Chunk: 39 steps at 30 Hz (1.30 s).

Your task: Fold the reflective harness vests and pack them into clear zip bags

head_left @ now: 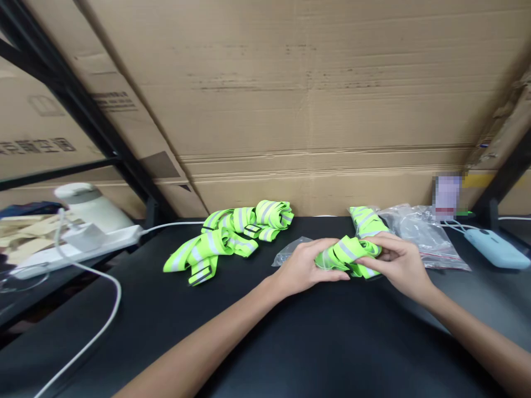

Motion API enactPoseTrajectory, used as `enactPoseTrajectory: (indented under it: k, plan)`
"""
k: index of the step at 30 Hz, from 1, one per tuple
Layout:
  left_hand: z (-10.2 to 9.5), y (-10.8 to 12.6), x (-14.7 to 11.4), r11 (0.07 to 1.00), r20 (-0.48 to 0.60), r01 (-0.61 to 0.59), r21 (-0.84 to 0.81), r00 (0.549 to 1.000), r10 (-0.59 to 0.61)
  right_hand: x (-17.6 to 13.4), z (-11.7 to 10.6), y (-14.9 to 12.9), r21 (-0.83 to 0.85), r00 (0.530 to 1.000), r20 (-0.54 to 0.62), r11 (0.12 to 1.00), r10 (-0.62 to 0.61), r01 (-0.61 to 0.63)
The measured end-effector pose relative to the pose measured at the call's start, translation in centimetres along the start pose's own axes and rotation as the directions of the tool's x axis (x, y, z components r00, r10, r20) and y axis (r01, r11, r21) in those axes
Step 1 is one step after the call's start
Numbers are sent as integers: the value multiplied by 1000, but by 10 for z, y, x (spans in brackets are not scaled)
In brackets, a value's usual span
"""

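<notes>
Well left of the plastic bags (427, 235), you had loose strap bundles (209, 244) on the desk (249, 342). Closer in, your left hand (306, 265) gripped the left end of the green strap roll (347, 251), which sat just left of the bags. Your right hand (396, 262) pinched its right end, next to the bags. Clean handling probably needed even pressure, flat stripes, tucked ends.
</notes>
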State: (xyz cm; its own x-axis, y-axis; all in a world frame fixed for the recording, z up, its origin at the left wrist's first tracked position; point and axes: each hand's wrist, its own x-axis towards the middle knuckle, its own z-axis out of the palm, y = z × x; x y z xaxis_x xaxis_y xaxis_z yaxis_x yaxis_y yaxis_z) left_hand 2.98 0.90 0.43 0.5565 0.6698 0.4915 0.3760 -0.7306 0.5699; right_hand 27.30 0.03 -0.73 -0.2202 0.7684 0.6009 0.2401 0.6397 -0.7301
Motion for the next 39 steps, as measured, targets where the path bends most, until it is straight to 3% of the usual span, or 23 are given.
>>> enactPoseTrajectory:
  k: [3,7,11,14,17,20,25,28,32,35,39]
  plan:
    - [0,0,0,1000,49,-16,5,999,15,0,2,3,112,999,-25,993,46,-43]
    - [2,0,-1,997,104,24,79,994,-32,-1,3,-4,98,999,34,994,35,-38]
    - [0,4,0,997,143,71,40,987,-76,-1,2,-13,-54,982,121,987,-145,152]
    - [-1,4,0,1000,133,23,18,991,-25,-3,2,-15,-110,936,179,939,-304,327]
    - [1,4,-3,998,107,-39,42,994,35,-4,4,-15,-157,898,210,893,-388,422]
    - [3,6,-3,999,90,-42,27,995,39,-6,4,-14,-149,907,182,901,-380,407]
    - [-2,12,1,996,121,71,-49,991,-65,-5,3,-15,-116,960,90,955,-265,275]
    - [-5,10,1,994,187,97,-46,979,-87,-7,3,-18,-107,942,140,942,-303,319]
    - [-3,4,-4,999,230,-13,29,973,6,-11,5,-19,-193,861,249,849,-443,492]
    - [2,1,-9,988,139,-143,65,981,133,-12,5,-16,-304,826,264,770,-498,561]
    - [7,-2,-12,951,27,-294,95,956,293,-10,4,-14,-393,819,258,719,-513,573]
